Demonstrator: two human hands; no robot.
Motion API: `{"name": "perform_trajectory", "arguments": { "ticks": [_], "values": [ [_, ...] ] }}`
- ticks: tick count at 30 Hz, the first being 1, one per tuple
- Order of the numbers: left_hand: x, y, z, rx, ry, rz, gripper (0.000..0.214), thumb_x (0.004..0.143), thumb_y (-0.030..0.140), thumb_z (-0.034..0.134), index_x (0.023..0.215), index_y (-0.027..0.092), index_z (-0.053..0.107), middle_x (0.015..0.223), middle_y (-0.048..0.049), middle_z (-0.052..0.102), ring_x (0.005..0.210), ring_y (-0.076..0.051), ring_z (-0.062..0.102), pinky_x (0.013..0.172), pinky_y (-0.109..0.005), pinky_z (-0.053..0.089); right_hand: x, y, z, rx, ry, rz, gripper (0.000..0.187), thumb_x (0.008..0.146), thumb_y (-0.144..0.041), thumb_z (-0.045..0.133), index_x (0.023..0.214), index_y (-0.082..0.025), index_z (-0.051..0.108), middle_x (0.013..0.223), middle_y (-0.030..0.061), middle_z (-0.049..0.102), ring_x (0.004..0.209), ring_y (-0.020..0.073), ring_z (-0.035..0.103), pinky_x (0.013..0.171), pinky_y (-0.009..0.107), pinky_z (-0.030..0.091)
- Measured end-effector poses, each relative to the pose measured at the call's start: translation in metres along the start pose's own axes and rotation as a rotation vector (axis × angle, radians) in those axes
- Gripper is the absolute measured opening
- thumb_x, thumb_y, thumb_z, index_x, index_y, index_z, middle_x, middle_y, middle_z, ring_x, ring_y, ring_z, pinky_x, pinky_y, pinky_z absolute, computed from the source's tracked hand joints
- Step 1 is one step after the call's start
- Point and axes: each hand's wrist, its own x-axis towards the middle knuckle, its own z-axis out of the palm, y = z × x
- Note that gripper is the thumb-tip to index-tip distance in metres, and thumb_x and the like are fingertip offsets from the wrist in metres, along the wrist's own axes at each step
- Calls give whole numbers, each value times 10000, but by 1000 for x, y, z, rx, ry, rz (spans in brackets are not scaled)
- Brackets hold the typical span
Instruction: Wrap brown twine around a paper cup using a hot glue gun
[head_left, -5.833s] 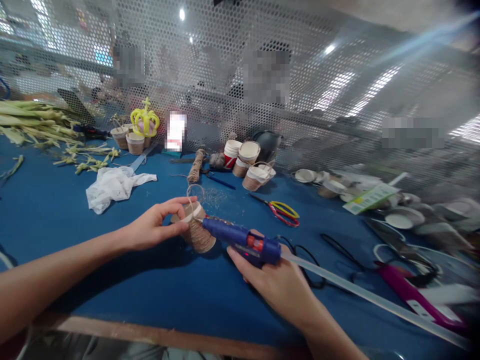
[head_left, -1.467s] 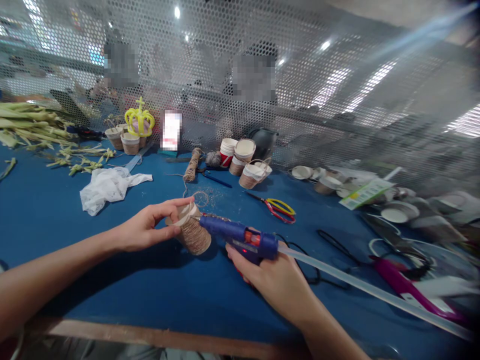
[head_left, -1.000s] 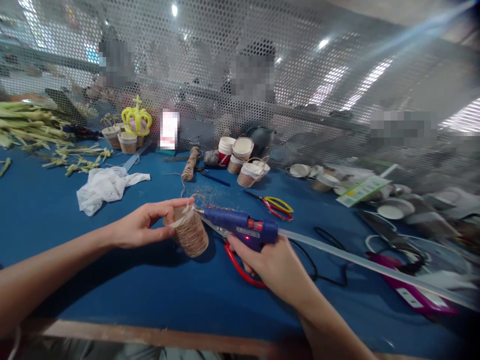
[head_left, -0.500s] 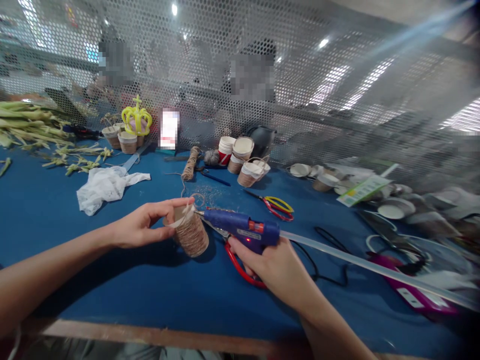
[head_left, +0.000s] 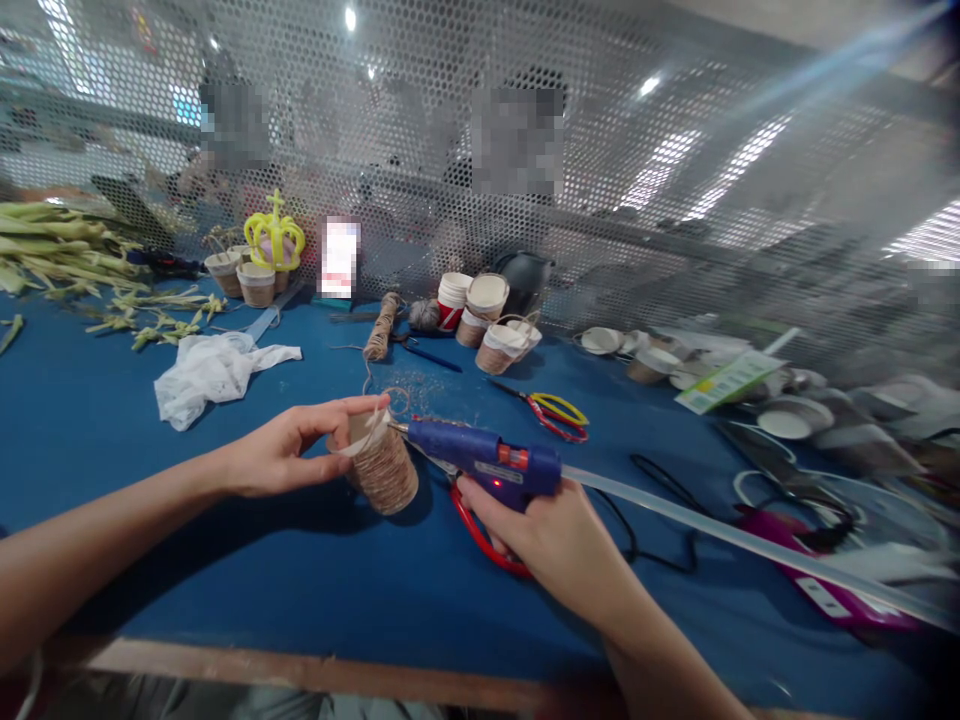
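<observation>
Head view: left fingers (head_left: 364,404) hold a tilted twine-wrapped cup (head_left: 386,474).

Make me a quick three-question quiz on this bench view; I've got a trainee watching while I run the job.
1. What tool does the right hand hold?
2. True or false: in the picture, the yellow crown is left of the twine bundle.
3. The cup in the left hand is: (a) upright, (b) tilted, (c) upside down.

Key:
1. A glue gun.
2. True.
3. b.
</observation>
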Motion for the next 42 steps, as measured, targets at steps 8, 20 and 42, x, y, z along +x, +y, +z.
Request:
{"name": "perform_trajectory", "arguments": {
  "ticks": [8,20,42],
  "values": [
    [0,-1,0,-4,-3,-1,137,822,169,524,699,159,463,1428,-135,358,1333,-270,298,1034,-405,291,2,-15,7,265,15,307,183,769,-257,513,633,-165,593,440,-8,541,379,126,528,399,223,443],
    [-1,0,0,12,-3,5,132,823,158,516,703,151,462,1426,-156,352,1326,-268,313,1035,-413,288,3,-11,0,59,-5,152,225,790,-218,483,694,-149,674,453,16,591,385,122,529,417,220,435],
    [-1,-1,1,8,4,-1,151,838,183,513,700,151,464,1431,-142,349,1344,-265,276,1035,-414,286,-10,0,9,-73,-24,-21,282,803,-246,420,809,-177,693,618,40,659,444,122,530,455,235,443]
  ]
}}
